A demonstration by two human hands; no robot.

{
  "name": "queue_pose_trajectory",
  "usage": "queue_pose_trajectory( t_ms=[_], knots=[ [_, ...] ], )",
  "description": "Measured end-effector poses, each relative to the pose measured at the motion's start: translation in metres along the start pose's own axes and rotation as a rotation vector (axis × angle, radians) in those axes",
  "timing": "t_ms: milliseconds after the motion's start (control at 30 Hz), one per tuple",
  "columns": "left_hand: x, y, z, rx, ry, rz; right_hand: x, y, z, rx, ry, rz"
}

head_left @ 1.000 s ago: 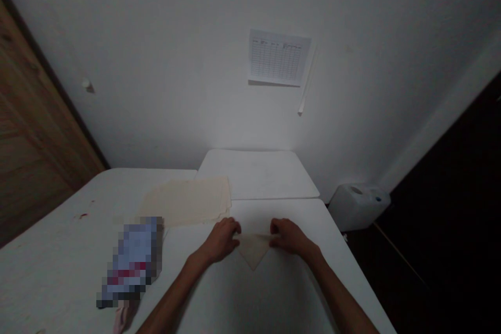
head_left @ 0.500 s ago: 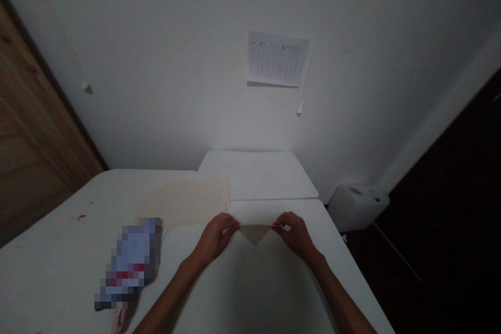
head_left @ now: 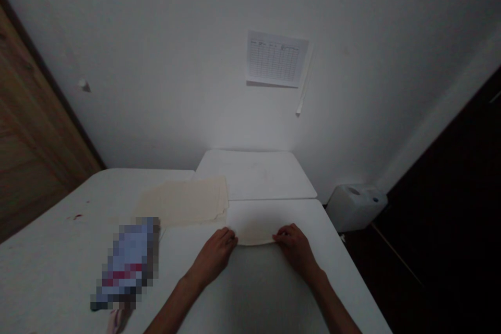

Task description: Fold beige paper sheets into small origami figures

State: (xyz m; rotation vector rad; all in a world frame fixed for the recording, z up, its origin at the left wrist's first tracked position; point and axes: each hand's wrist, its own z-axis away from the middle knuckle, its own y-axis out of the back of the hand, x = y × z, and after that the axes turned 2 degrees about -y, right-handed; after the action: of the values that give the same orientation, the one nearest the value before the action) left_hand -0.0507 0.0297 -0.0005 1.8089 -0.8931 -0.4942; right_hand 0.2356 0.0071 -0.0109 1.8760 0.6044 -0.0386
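Note:
Between my two hands a thin beige sheet (head_left: pixel 255 238), cloth or paper, is stretched over the white table (head_left: pixel 258 287), its near edge bowing slightly downward. My left hand (head_left: pixel 219 248) pinches its left end, thumb and fingers pressed together. At the other end my right hand (head_left: pixel 293 244) grips it with curled fingers. Whether the sheet touches the tabletop I cannot tell. Just beyond my left hand lie several flat beige sheets (head_left: pixel 191 201), overlapping, with uneven right edges.
A pixelated blue and red item (head_left: pixel 127 266) lies on the table at left. Behind the table rises a white wall with a printed chart (head_left: pixel 277 60) taped up. A white plastic container (head_left: pixel 356 206) stands beyond the right edge, and a wooden door (head_left: pixel 35 99) is at far left.
The sheet has swung from hanging toward me in a pointed shape to lying away from me. Both hands have moved slightly nearer and turned knuckles up, still gripping it.

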Motion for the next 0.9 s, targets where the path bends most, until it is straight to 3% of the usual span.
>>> queue_pose_trajectory(
  t_ms=[133,267,400,600,733,900],
  knots=[
    [0.007,0.006,0.003,-0.009,0.040,0.048,-0.007,0.010,0.007,-0.047,-0.013,0.027],
    [0.013,-0.004,0.000,0.034,0.102,0.051,-0.023,0.018,0.010,-0.067,-0.029,0.090],
    [0.018,-0.021,-0.008,0.060,0.171,0.042,-0.042,0.004,0.009,-0.034,-0.062,0.174],
    [0.025,-0.036,-0.008,-0.006,0.171,0.018,-0.069,-0.026,0.013,-0.059,0.049,0.070],
    [0.029,-0.039,0.001,-0.033,0.144,-0.014,-0.080,-0.026,0.017,-0.109,0.054,0.026],
    [0.032,-0.033,0.018,-0.012,0.169,-0.032,-0.077,-0.022,0.022,-0.193,-0.017,0.026]
  ],
)
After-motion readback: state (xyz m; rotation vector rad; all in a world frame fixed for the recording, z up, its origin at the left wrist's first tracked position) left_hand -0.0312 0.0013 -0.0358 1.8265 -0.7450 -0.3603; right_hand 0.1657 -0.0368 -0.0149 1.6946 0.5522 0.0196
